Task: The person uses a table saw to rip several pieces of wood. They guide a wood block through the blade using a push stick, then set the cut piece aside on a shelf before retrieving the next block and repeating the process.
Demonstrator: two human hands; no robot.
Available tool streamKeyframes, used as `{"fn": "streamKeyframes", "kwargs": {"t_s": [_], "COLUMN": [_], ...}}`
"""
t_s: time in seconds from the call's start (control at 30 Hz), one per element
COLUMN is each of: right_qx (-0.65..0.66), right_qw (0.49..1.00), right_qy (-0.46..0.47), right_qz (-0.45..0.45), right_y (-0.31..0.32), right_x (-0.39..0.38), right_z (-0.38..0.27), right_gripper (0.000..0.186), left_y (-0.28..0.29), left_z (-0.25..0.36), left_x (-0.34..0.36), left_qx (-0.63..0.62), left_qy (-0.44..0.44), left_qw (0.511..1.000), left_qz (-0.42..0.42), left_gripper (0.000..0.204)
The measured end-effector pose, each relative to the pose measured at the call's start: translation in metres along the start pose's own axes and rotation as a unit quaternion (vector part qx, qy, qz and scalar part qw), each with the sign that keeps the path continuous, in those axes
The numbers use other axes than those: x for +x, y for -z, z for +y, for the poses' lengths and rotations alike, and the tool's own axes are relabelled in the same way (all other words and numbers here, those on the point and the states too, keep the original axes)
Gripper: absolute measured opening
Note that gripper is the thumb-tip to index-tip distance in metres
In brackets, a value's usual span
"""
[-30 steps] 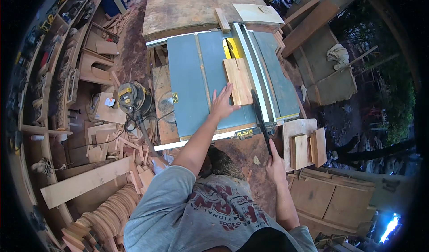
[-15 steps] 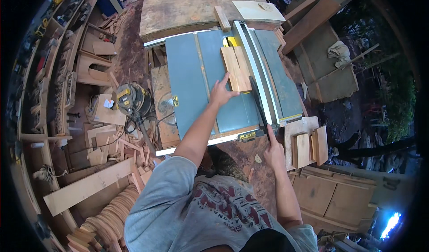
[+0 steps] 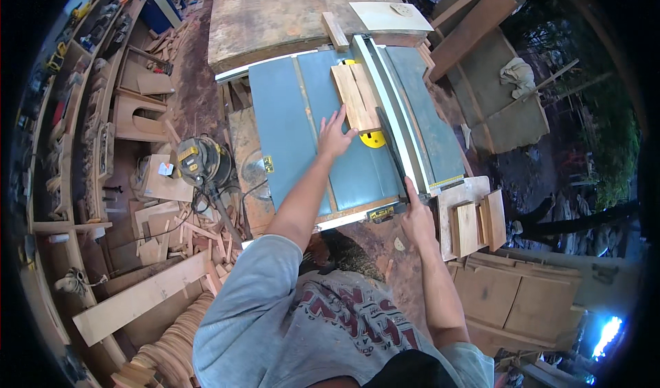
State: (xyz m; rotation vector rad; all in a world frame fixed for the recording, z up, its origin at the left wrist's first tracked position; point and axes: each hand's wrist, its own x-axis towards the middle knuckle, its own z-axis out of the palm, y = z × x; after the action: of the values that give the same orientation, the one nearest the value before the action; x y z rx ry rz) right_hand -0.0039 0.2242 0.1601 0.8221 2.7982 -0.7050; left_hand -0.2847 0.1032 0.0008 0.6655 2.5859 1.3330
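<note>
From my remote view, the wooden board [image 3: 349,98] lies flat on the saw table [image 3: 285,140], left of the fence [image 3: 382,93]; I judge the cut well advanced, since a dark kerf runs from its far end toward the near end, where completion cannot be confirmed. The left hand [image 3: 334,139], fingers spread, bears on its left edge; the right hand [image 3: 418,223] grips the black push stick [image 3: 392,148], tip at the near right corner.

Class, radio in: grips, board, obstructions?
Left grip open against board. Right grip closed on black push stick. Board on saw table, beside fence. Wood block ahead, roughly in line.
</note>
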Motion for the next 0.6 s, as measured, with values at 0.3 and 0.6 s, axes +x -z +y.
{"fn": "streamKeyframes", "kwargs": {"t_s": [0.3, 0.6], "right_qx": [-0.012, -0.030], "right_qw": [0.999, 0.998], "right_qy": [0.030, 0.057], "right_qz": [0.004, 0.019], "right_y": [-0.001, 0.017], "right_x": [0.049, 0.156], "right_z": [-0.018, -0.065], "right_gripper": [0.084, 0.076], "left_y": [0.015, 0.038], "left_z": [0.000, 0.011], "left_x": [0.038, -0.003], "left_qx": [0.065, 0.180], "left_qy": [0.005, -0.043], "left_qw": [0.998, 0.983], "left_qz": [0.022, 0.021], "left_gripper": [0.070, 0.064]}}
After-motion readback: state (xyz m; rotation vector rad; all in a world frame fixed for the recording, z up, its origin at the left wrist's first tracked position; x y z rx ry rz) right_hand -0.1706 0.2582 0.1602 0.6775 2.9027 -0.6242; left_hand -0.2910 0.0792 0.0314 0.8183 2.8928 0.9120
